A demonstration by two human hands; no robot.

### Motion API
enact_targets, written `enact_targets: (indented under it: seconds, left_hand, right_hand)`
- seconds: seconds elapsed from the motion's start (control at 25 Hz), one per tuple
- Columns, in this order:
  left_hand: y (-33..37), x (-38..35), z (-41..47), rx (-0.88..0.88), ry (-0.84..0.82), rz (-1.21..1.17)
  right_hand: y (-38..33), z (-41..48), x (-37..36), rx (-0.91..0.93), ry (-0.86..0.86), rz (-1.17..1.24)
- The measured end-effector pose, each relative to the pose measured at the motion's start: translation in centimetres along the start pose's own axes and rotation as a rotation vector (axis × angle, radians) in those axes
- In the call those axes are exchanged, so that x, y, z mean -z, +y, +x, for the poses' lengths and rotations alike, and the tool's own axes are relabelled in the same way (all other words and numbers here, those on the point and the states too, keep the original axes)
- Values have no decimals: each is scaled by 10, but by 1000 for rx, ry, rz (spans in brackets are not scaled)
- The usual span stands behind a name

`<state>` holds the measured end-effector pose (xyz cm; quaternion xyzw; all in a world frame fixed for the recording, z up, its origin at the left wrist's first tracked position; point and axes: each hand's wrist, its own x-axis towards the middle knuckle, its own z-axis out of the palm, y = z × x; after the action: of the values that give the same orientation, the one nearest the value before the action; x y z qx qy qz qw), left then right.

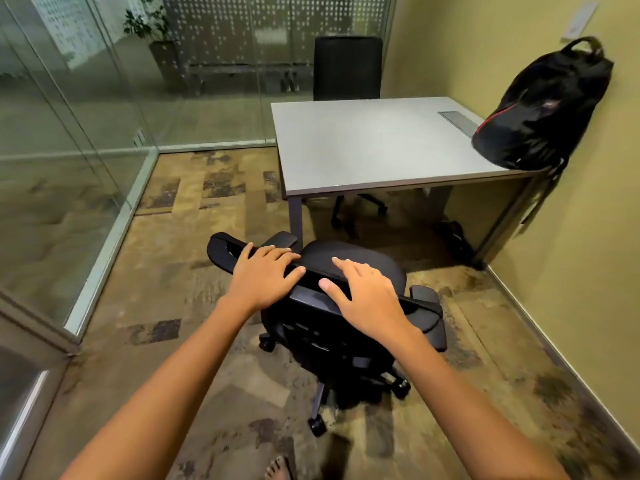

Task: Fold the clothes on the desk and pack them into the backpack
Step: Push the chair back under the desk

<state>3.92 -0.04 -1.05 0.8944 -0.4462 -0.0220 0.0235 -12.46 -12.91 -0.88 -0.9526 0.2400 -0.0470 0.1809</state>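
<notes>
A black backpack (540, 109) with red trim stands on the right rear corner of the grey desk (363, 147), leaning on the yellow wall. No clothes show on the desk top. In front of the desk stands a black office chair (346, 327) with its back toward me. My left hand (266, 275) lies flat on the left end of the chair's top edge, fingers straight. My right hand (367, 292) rests on the top edge further right, thumb and forefinger stretched out; its other fingers are hidden.
A second black chair (348, 67) stands behind the desk. Glass partitions (69, 140) close the room on the left and at the back. The yellow wall (588, 254) runs along the right. Patterned carpet (194, 209) covers the floor; a bare foot (278, 467) shows at the bottom edge.
</notes>
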Motion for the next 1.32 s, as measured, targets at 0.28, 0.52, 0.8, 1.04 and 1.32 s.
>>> enact_targets:
  seconds: [0.28, 0.52, 0.8, 1.04, 1.32]
  left_hand:
    - [11, 6, -8, -29, -45, 43]
    - [6, 11, -17, -281, -115, -36]
    - [-11, 14, -18, -558, -161, -64]
    - [4, 5, -18, -657, -25, -12]
    - [25, -1, -17, -757, 133, -30]
  right_hand:
    - [13, -20, 9, -22, -53, -131]
    - [32, -37, 19, 31, -27, -122]
    - [46, -53, 23, 82, 54, -138]
    - [54, -73, 23, 54, 134, -150]
    - [72, -86, 27, 52, 167, -177]
